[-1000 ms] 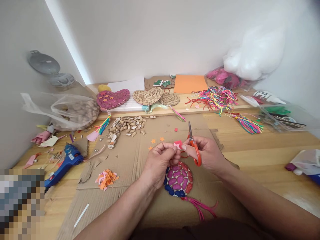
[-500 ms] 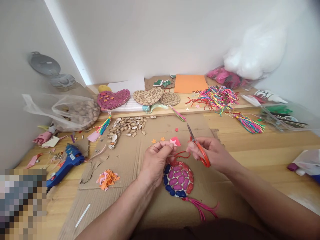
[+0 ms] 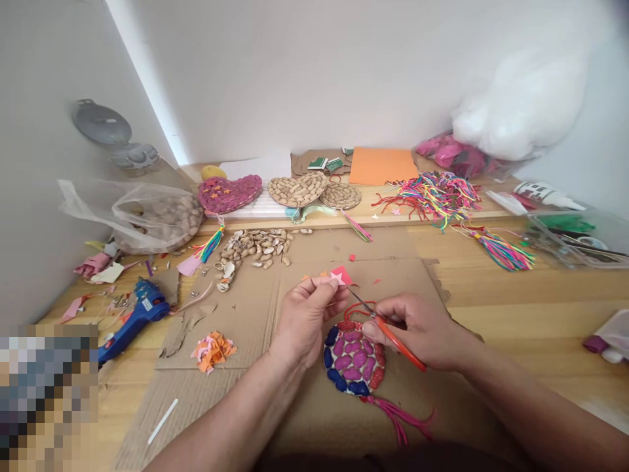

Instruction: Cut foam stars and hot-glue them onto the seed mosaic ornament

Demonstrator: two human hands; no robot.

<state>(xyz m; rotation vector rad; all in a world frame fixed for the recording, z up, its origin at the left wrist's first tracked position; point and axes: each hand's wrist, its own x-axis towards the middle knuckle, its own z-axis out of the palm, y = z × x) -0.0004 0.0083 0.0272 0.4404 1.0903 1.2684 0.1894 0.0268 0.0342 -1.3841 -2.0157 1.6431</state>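
Between thumb and fingers, my left hand [image 3: 314, 311] pinches a red piece of paper [image 3: 342, 274] with a pale pink paper star [image 3: 337, 278] laid over it. My right hand [image 3: 415, 324] is closed on orange-handled scissors [image 3: 400, 344]; their blades point up and left, with the tips at the lower edge of the red paper. Under both hands lies a round peanut-shell ornament [image 3: 351, 357] painted purple, red and blue, its pink tassel [image 3: 398, 416] toward me. My right thumb hides part of it. Orange paper stars [image 3: 322, 275] are partly covered behind my left hand.
Paper scraps [image 3: 214, 351] and a white stick [image 3: 163, 421] lie on the cardboard [image 3: 255, 406]. Left are a blue glue gun [image 3: 137, 318] and a bag of peanuts [image 3: 157, 219]. Peanut shells [image 3: 258, 246], heart ornaments [image 3: 230, 193], orange paper [image 3: 383, 166] and coloured threads [image 3: 437, 193] line the back.
My right hand has moved down and right, then swung the scissors so their blades tilt left to the paper. The left hand keeps its pinch. A small red scrap now lies beyond the hands.
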